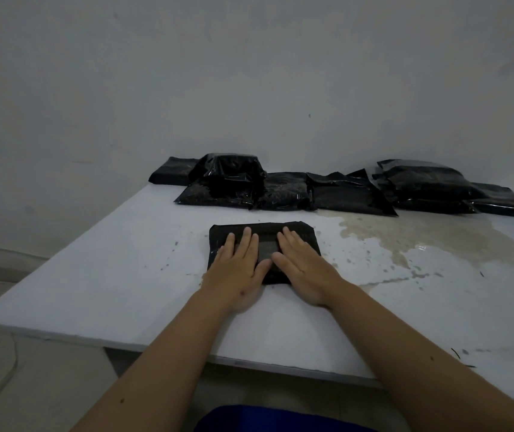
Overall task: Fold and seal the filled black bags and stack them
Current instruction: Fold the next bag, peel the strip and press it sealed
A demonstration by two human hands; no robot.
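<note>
A folded bag (pixel 265 244) lies on the table (pixel 109 275), near its front middle. The left hand (pixel 237 266) rests flat on the bag's left half, the right hand (pixel 304 269) flat on its right half, thumbs close together. Behind the bag, along the wall (pixel 249 73), lies a row of filled bags (pixel 343 194). At the row's left end stands a stack of folded bags (pixel 230 173). A wet patch (pixel 421 241) spreads to the right of the hands.
</note>
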